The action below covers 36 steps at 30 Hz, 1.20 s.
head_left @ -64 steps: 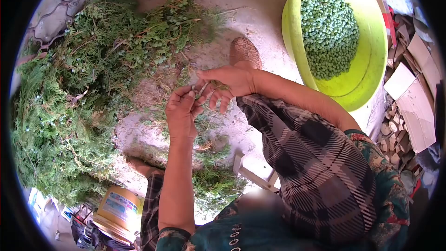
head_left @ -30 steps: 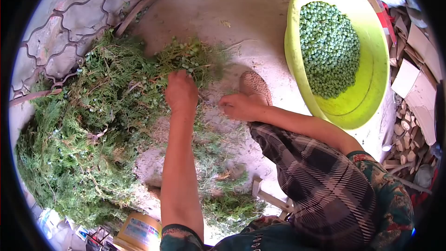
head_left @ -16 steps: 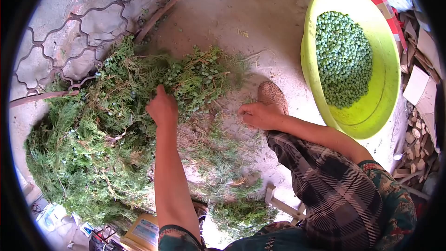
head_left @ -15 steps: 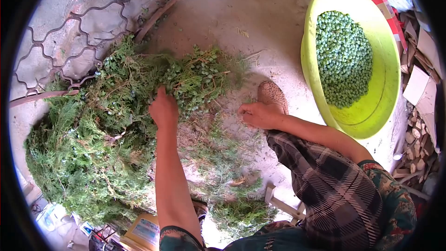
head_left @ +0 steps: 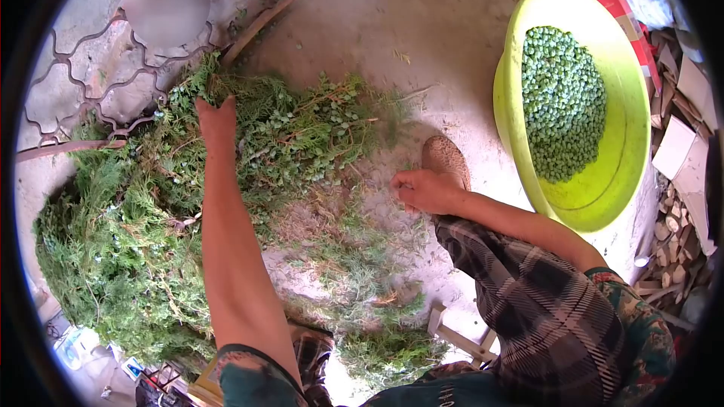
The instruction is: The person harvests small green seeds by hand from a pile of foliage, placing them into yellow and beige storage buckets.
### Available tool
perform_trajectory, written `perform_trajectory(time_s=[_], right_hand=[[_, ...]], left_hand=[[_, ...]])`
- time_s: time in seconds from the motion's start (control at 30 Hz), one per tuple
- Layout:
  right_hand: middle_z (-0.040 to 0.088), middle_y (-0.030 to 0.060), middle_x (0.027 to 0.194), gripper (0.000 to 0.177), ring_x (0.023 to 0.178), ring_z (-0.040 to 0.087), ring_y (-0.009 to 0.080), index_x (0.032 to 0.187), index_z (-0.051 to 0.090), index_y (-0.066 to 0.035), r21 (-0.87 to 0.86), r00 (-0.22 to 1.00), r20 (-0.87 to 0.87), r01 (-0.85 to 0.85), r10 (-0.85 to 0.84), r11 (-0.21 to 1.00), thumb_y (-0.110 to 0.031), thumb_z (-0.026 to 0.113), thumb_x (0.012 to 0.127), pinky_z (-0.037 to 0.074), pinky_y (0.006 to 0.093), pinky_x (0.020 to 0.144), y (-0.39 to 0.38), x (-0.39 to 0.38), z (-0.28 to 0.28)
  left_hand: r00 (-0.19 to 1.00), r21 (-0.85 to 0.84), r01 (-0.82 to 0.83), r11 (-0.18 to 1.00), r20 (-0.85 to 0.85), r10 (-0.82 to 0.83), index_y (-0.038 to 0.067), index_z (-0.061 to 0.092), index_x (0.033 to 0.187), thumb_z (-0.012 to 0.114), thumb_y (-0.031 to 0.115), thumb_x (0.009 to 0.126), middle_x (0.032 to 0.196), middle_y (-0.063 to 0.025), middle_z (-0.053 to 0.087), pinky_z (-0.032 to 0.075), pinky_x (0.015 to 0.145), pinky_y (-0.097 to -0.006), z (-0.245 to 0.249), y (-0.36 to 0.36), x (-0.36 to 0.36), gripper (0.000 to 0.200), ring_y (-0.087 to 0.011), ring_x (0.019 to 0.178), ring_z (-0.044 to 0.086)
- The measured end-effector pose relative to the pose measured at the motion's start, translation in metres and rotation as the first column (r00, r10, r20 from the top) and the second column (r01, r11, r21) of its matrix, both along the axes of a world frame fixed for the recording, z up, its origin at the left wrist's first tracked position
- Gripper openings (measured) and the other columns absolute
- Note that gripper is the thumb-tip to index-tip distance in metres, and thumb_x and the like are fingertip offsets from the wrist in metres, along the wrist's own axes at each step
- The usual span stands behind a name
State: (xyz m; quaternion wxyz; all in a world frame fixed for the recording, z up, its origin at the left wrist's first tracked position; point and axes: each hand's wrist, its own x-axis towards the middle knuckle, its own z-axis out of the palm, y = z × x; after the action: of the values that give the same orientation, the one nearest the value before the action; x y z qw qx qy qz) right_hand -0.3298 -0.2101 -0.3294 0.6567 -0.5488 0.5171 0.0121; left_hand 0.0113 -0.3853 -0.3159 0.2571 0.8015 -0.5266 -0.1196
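Observation:
My left hand (head_left: pixel 217 122) reaches to the far edge of a large heap of leafy evergreen branches (head_left: pixel 143 249). Its thumb and forefinger are apart, with greenery between them; the other fingers are hidden. To its right lie sprigs thick with small green cones or berries (head_left: pixel 320 124). My right hand (head_left: pixel 426 190) hovers near my knee, in front of a brown patterned shoe (head_left: pixel 445 158). Its fingers are curled together, and what they hold, if anything, cannot be made out. A yellow-green basin (head_left: pixel 603 200), tilted in view, contains many picked green cones or berries (head_left: pixel 562 105).
Loose sprigs and leaf litter (head_left: pixel 362 271) cover the ground between my legs. At the upper left is a bent metal grille (head_left: pixel 98 98). Wood pieces (head_left: pixel 671 241) and cardboard (head_left: pixel 682 147) are piled at the right. A wooden stool part (head_left: pixel 460 335) shows near my leg.
My left hand has moved away and to the left across the heap, from the cone-laden sprigs to the far edge. My right hand stays nearly in place, fingers still curled.

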Motion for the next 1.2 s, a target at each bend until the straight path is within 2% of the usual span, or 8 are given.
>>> perform_trajectory(time_s=[0.07, 0.1, 0.17, 0.43, 0.5, 0.77, 1.07, 1.2], right_hand=[[0.063, 0.0028, 0.073, 0.026, 0.063, 0.061, 0.0082, 0.102, 0.056, -0.006, 0.013, 0.998, 0.043, 0.038, -0.038, 0.999, -0.027, 0.048, 0.090, 0.048, 0.0227, 0.059, 0.003, -0.001, -0.010], [0.063, 0.0033, 0.072, 0.026, 0.062, 0.061, 0.0084, 0.102, 0.055, -0.004, 0.033, 0.994, 0.085, 0.072, -0.074, 0.997, -0.026, 0.048, 0.090, 0.048, 0.0228, 0.058, 0.003, -0.001, -0.013], [0.062, 0.0035, 0.071, 0.025, 0.062, 0.061, 0.0085, 0.102, 0.055, -0.003, 0.044, 0.992, 0.099, 0.077, -0.082, 0.996, -0.024, 0.048, 0.090, 0.048, 0.0227, 0.058, 0.002, -0.002, -0.015], [0.059, 0.0046, 0.070, 0.023, 0.059, 0.059, 0.0108, 0.101, 0.054, 0.000, 0.148, 0.949, 0.217, 0.202, -0.231, 0.968, -0.019, 0.049, 0.089, 0.049, 0.0248, 0.054, 0.005, -0.001, -0.017], [0.058, 0.0049, 0.070, 0.021, 0.057, 0.058, 0.0115, 0.100, 0.054, 0.000, 0.130, 0.949, 0.225, 0.198, -0.223, 0.972, -0.017, 0.050, 0.088, 0.049, 0.0252, 0.052, 0.001, -0.001, -0.014], [0.059, 0.0054, 0.072, 0.023, 0.055, 0.057, 0.0125, 0.100, 0.056, -0.001, 0.029, 0.873, 0.304, 0.391, -0.381, 0.920, -0.015, 0.050, 0.083, 0.047, 0.0255, 0.051, -0.019, -0.008, 0.014], [0.058, 0.0030, 0.084, 0.030, 0.067, 0.055, 0.0088, 0.105, 0.053, -0.001, -0.119, 0.837, 0.541, 0.179, -0.088, 0.977, -0.022, 0.054, 0.084, 0.046, 0.0231, 0.061, -0.041, 0.017, 0.233], [0.059, 0.0055, 0.087, 0.033, 0.073, 0.056, 0.0121, 0.106, 0.054, 0.000, -0.305, 0.815, 0.567, 0.077, 0.116, 0.949, -0.024, 0.055, 0.083, 0.047, 0.0265, 0.064, -0.018, 0.051, 0.316]], left_hand=[[0.861, 0.253, -0.017, 0.967, -0.488, 0.143, -0.007, 0.035, 0.125, 0.066, 0.029, 0.075, 0.105, -0.0235, 0.058, 0.047, 0.075, -0.0434, 0.008, -0.005, -0.010, 0.069, -0.0364, 0.089, 0.060], [0.862, 0.252, -0.013, 0.968, -0.488, 0.139, -0.007, 0.035, 0.125, 0.066, 0.029, 0.075, 0.105, -0.0235, 0.058, 0.047, 0.075, -0.0434, 0.006, -0.002, -0.012, 0.069, -0.0364, 0.089, 0.060], [0.945, 0.120, 0.104, 0.987, 0.297, -0.136, 0.000, 0.040, 0.126, 0.066, 0.039, 0.074, 0.102, -0.0198, 0.061, 0.048, 0.071, -0.0422, 0.008, 0.013, -0.022, 0.070, -0.0342, 0.087, 0.062], [0.802, -0.160, -0.352, 0.922, -0.559, 0.210, 0.006, 0.063, 0.098, 0.069, 0.024, 0.077, 0.080, -0.0036, 0.063, 0.037, 0.051, -0.0222, 0.116, 0.122, 0.005, 0.028, -0.0072, 0.057, 0.048], [0.711, -0.250, -0.254, 0.934, -0.703, 0.005, 0.007, 0.062, 0.090, 0.068, 0.014, 0.079, 0.079, -0.0029, 0.063, 0.039, 0.050, -0.0166, 0.150, 0.146, 0.017, 0.014, -0.0041, 0.054, 0.046], [0.850, -0.349, -0.195, 0.917, -0.527, -0.020, 0.004, 0.057, 0.095, 0.058, 0.026, 0.087, 0.089, -0.0085, 0.061, 0.049, 0.078, -0.0298, 0.239, 0.194, 0.010, 0.024, -0.0159, 0.078, 0.060], [0.383, -0.440, -0.310, 0.843, -0.869, -0.313, 0.006, 0.043, 0.117, 0.057, 0.006, 0.083, 0.105, -0.0080, 0.055, 0.048, 0.084, -0.0417, 0.303, 0.271, 0.026, 0.037, -0.0237, 0.087, 0.057], [0.380, -0.465, -0.257, 0.847, -0.854, -0.354, 0.007, 0.041, 0.126, 0.061, 0.013, 0.080, 0.107, -0.0078, 0.056, 0.048, 0.078, -0.0332, 0.325, 0.308, 0.012, 0.051, -0.0188, 0.084, 0.057]])
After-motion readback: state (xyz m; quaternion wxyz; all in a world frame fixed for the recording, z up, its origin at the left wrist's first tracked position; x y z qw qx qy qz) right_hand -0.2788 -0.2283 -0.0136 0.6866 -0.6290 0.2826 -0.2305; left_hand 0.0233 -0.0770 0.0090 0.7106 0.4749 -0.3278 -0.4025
